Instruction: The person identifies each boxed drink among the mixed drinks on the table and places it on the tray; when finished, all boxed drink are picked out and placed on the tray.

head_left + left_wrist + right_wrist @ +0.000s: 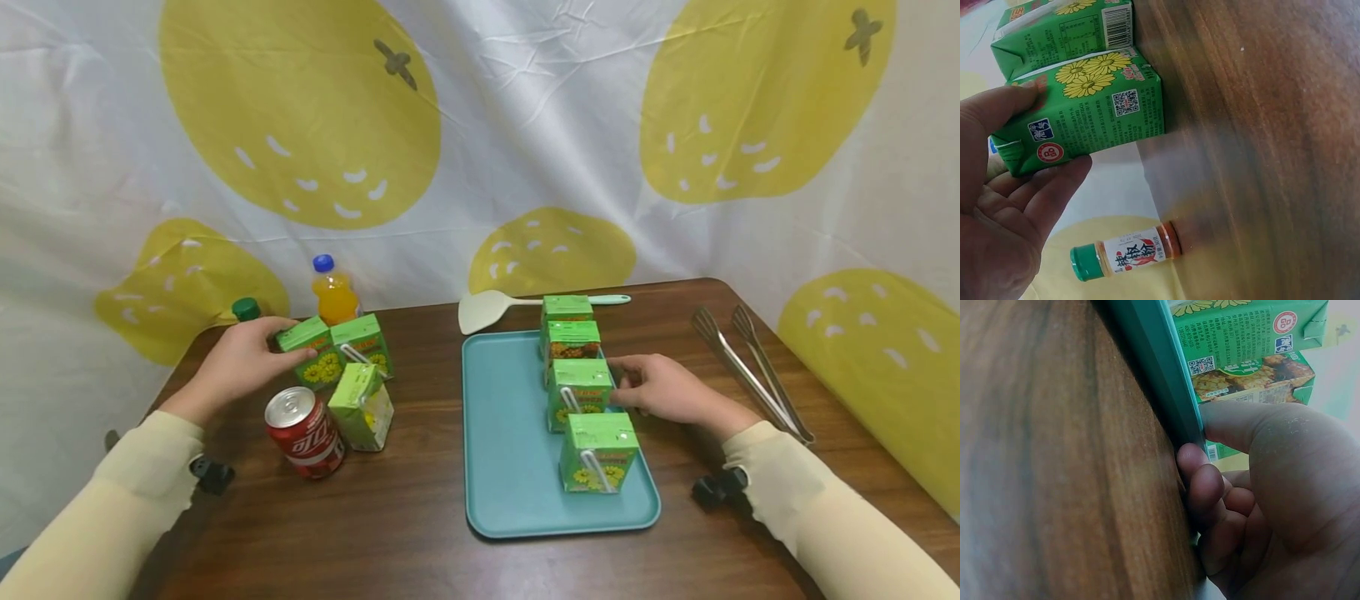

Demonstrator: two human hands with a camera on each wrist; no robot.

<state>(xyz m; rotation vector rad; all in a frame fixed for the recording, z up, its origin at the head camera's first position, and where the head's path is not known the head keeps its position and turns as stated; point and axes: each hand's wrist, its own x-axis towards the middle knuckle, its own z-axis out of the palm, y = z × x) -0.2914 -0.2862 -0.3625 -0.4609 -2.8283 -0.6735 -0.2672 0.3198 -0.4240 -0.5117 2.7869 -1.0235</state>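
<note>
My left hand (242, 360) grips a green drink carton (1100, 109) with yellow flowers, thumb on one side and fingers on the other. A second green carton (377, 343) with a straw stands right beside it, and a lighter green carton (363, 410) is in front. At the right edge of a teal tray (510, 467), my right hand (666, 388) pinches the rim between thumb and fingertips. Several green drink cartons stand in a row along that side of the tray, the nearest carton (600, 457) at the front.
A red soda can (303, 437) stands near my left wrist. Behind are an orange drink bottle (336, 296) and a green-capped spice jar (1129, 251). A spatula (487, 310) lies behind the tray, metal tongs (757, 375) to its right. A patterned cloth hangs at the back.
</note>
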